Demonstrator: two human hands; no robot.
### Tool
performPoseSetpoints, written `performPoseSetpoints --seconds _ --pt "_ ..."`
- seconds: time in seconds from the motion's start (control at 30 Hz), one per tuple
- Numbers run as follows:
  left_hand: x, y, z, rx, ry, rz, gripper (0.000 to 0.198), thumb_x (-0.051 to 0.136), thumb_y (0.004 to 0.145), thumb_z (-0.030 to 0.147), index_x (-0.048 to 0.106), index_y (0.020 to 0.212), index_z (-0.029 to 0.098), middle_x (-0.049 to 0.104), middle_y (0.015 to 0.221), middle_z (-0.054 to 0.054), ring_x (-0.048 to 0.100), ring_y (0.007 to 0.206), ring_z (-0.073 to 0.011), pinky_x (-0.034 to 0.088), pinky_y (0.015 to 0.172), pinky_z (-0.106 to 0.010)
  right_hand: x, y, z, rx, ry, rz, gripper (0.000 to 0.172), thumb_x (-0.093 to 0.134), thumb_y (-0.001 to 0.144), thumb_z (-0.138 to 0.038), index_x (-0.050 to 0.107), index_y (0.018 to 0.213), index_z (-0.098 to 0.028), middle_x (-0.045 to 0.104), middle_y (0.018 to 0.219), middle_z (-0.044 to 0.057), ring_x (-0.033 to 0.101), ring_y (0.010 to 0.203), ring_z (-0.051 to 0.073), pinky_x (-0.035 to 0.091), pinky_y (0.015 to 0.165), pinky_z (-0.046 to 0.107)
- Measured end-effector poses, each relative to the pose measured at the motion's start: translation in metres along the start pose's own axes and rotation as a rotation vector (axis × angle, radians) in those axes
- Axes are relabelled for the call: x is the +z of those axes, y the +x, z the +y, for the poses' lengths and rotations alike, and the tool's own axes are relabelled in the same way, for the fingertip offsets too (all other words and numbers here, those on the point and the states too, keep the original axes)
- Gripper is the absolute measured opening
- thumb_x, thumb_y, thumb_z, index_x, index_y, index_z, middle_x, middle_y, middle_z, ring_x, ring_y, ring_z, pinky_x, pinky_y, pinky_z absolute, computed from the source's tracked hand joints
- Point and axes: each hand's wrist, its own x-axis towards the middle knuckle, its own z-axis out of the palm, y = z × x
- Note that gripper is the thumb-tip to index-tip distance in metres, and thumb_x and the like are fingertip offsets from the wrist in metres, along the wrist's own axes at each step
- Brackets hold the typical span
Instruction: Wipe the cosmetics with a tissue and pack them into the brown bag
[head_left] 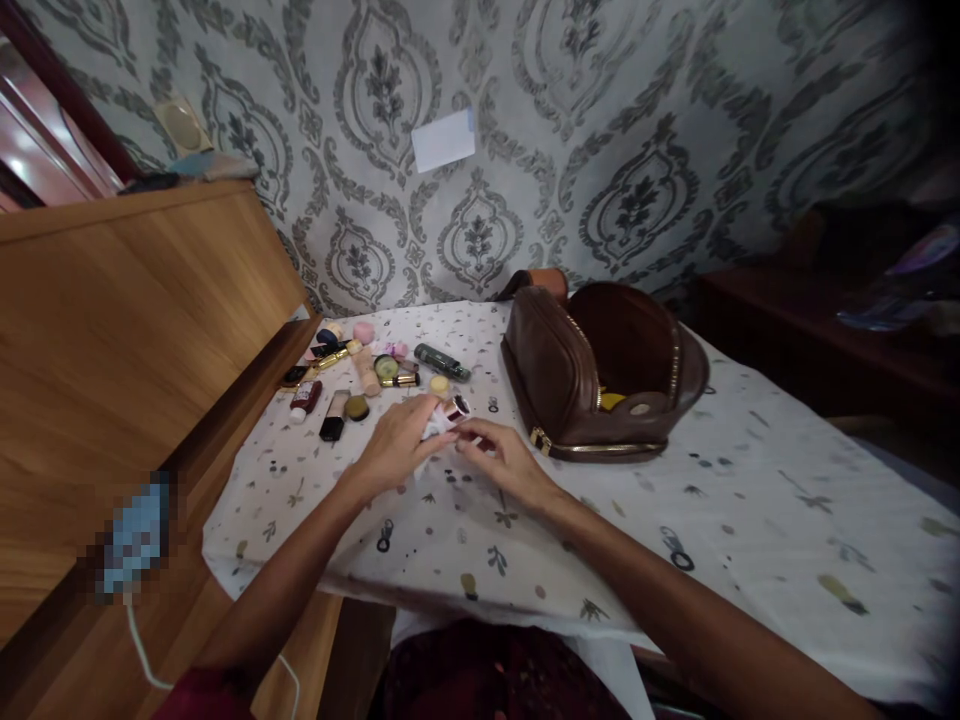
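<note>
Over the patterned white tablecloth (750,500) my left hand (394,445) and my right hand (502,460) meet fingertip to fingertip. Between them they pinch a small cosmetic item with a white wrap or tissue and a dark round end (452,412). Both hands have their fingers closed on it. Just beyond the hands lies a cluster of several cosmetics (360,375): lipsticks, small round pots, a dark green tube (442,361) and a pink sponge.
A brown leather bag (592,370) lies unzipped to the right of the hands, something yellow inside it. A wooden headboard or cabinet (112,330) runs along the left with a white cable. Patterned wallpaper is behind; dark furniture stands at the far right.
</note>
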Motion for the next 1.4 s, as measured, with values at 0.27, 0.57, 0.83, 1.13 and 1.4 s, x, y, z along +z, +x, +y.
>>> performPoseSetpoints --seconds 0.27,0.57,0.83,1.13,1.4 --pt "0.031 -0.015 -0.016 0.115 0.496 -0.143 0.037 0.043 0.097 0.05 0.057 0.101 0.016 0.063 0.097 -0.009 0.057 0.095 -0.026 0.042 0.081 -0.037 -0.008 0.004 0.016 0.088 -0.273 -0.14 0.026 0.058 0.083 -0.034 0.068 0.1 -0.017 0.067 0.084 0.004 0.058 0.072 0.017 0.043 0.067 0.028" --pt "0.03 -0.016 -0.019 -0.088 0.566 0.093 0.032 0.045 0.099 0.04 0.061 0.084 0.017 0.064 0.086 -0.007 0.057 0.086 -0.0218 0.039 0.071 -0.032 -0.017 0.005 0.015 0.123 -0.39 -0.222 0.018 0.065 0.075 -0.019 0.062 0.093 -0.017 0.06 0.081 0.001 0.052 0.069 0.014 0.039 0.065 0.025" --pt "0.043 0.01 0.019 -0.171 0.523 0.041 0.026 0.039 0.102 0.038 0.057 0.103 0.019 0.068 0.097 -0.005 0.062 0.094 -0.0196 0.039 0.07 -0.029 -0.013 0.006 0.02 0.12 -0.374 -0.176 0.016 0.068 0.07 -0.017 0.058 0.082 -0.016 0.054 0.086 0.002 0.053 0.071 0.014 0.041 0.069 0.026" --pt "0.063 0.016 0.023 -0.213 0.59 -0.098 0.024 0.034 0.103 0.03 0.055 0.104 0.019 0.068 0.098 -0.008 0.062 0.096 -0.0238 0.043 0.074 -0.033 -0.01 0.008 0.022 0.156 -0.345 -0.157 0.019 0.072 0.065 -0.018 0.054 0.07 -0.017 0.052 0.077 -0.001 0.05 0.065 0.012 0.04 0.062 0.024" --pt "0.032 -0.016 -0.01 -0.283 0.715 -0.065 0.028 0.034 0.102 0.031 0.059 0.098 0.018 0.07 0.092 -0.008 0.062 0.093 -0.0258 0.041 0.076 -0.035 -0.01 0.008 0.019 0.201 -0.297 -0.168 0.021 0.078 0.063 -0.016 0.065 0.079 -0.016 0.056 0.082 0.0 0.052 0.063 0.011 0.041 0.061 0.025"
